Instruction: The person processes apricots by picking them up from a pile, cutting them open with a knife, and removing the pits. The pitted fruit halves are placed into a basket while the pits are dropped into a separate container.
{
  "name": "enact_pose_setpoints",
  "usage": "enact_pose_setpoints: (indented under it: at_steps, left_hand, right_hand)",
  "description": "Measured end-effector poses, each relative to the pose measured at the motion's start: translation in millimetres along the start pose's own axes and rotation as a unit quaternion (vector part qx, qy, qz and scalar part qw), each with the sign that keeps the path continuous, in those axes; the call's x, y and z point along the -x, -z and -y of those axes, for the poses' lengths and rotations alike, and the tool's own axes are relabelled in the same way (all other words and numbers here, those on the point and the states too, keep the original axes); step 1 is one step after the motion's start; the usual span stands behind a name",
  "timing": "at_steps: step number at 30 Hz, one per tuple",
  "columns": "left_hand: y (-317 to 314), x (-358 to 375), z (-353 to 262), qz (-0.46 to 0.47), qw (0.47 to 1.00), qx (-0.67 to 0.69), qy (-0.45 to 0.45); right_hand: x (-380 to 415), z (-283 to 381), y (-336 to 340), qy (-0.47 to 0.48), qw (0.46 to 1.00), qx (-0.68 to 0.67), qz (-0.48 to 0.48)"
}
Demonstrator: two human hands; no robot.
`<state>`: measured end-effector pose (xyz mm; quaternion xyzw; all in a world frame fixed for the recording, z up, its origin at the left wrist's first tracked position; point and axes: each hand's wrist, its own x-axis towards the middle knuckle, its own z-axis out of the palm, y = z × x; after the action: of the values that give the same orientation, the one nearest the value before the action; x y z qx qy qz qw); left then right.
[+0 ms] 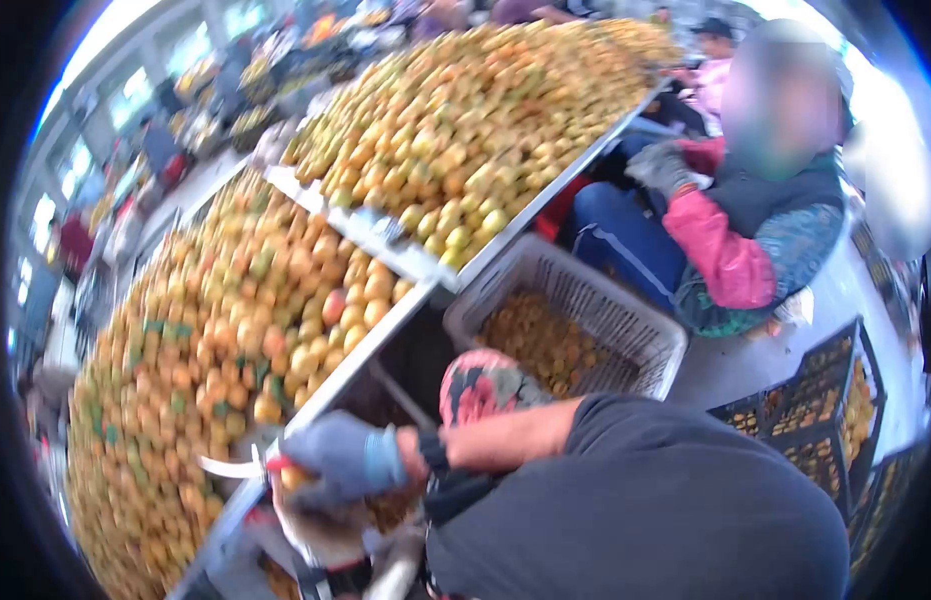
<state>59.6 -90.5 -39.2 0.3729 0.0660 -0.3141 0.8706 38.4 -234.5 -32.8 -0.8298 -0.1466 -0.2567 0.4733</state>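
My right hand (345, 455), in a blue-grey glove, is closed around clippers with a red grip and a pale curved blade (230, 467). The blade points left over the metal edge of a sorting table (370, 340). An orange-yellow fruit (293, 479) shows right under the glove, beside the grip. Below it, a whitish-brown blurred shape (325, 533) is smeared by motion; I cannot tell whether it is my left hand. Just left of my right hand lies a large heap of orange-yellow fruit (215, 330) with some green leaves.
A second fruit heap (455, 110) lies beyond a metal divider (355, 230). A pale plastic crate (650, 335) holds small brownish pieces. Across from it sits a person with grey gloves (660, 168) and pink sleeves. Black crates (810, 400) stand at right; other people are farther back.
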Motion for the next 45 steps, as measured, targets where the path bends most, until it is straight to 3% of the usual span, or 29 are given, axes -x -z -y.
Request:
enact_pose_setpoints:
  at_steps: [1, 3, 4, 5, 6, 8, 10, 11, 14, 15, 20, 22, 23, 26, 29, 31, 34, 40, 42, 45]
  left_hand:
    - [-1, 4, 2, -0.054, 0.998, 0.017, -0.012]
    - [-26, 14, -7, -0.152, 0.985, -0.058, 0.061]
    - [12, 2, -10, 0.041, 0.989, 0.052, 0.129]
    - [-2, 5, -11, 0.013, 0.990, 0.044, 0.131]
    - [18, 0, -11, 0.113, 0.981, 0.069, 0.144]
    - [20, 4, -9, 0.164, 0.980, 0.056, 0.097]
    - [4, 17, -13, 0.110, 0.993, 0.016, 0.040]
    - [9, 16, -13, 0.084, 0.996, -0.016, 0.018]
    - [9, 22, -23, 0.087, 0.996, -0.021, 0.015]
    - [22, 17, -25, 0.156, 0.988, -0.012, 0.019]
    - [17, 20, -25, 0.081, 0.997, 0.010, 0.004]
    - [10, 23, -25, 0.028, 0.993, -0.092, -0.071]
    - [16, 21, -29, 0.072, 0.990, -0.114, -0.050]
    - [31, 15, -28, 0.081, 0.972, -0.221, -0.003]
    - [33, 13, -20, 0.056, 0.979, -0.195, -0.012]
    - [31, 11, -17, 0.039, 0.982, -0.183, -0.019]
    - [30, 9, -13, -0.005, 0.995, -0.099, -0.011]
    - [33, 12, -18, 0.043, 0.993, -0.101, 0.046]
    - [30, 13, -18, 0.103, 0.986, -0.130, -0.003]
    - [30, 12, -21, 0.079, 0.993, -0.084, -0.009]
  right_hand:
    - [0, 3, 0, 0.002, 1.000, -0.018, -0.011]
    - [-4, 2, 3, 0.006, 1.000, -0.031, -0.004]
    - [-5, 1, -1, 0.007, 1.000, -0.018, 0.007]
    - [-3, -3, -10, -0.026, 0.993, -0.114, -0.016]
    - [1, -7, -15, -0.068, 0.976, -0.201, -0.039]
    - [1, 4, -10, -0.154, 0.957, -0.244, -0.019]
    - [0, 0, -18, -0.161, 0.930, -0.323, -0.065]
    - [-1, 1, -13, -0.213, 0.924, -0.308, -0.075]
    - [0, 6, -9, -0.245, 0.921, -0.297, -0.060]
    - [0, 4, -10, -0.217, 0.941, -0.251, -0.062]
    - [-3, 4, -15, -0.191, 0.950, -0.238, -0.072]
    - [-4, 3, -13, -0.204, 0.950, -0.231, -0.048]
    - [-4, 2, -14, -0.205, 0.950, -0.231, -0.047]
    - [1, -4, -21, -0.223, 0.941, -0.256, 0.003]
    - [1, -3, -26, -0.266, 0.912, -0.314, 0.008]
    - [0, 2, -14, -0.189, 0.948, -0.256, 0.008]
    - [-1, 1, -7, -0.181, 0.954, -0.233, 0.048]
    - [5, -8, -15, -0.213, 0.959, -0.187, 0.022]
    - [4, -4, -13, -0.213, 0.957, -0.197, 0.008]
    - [3, 5, -3, -0.185, 0.969, -0.163, 0.023]
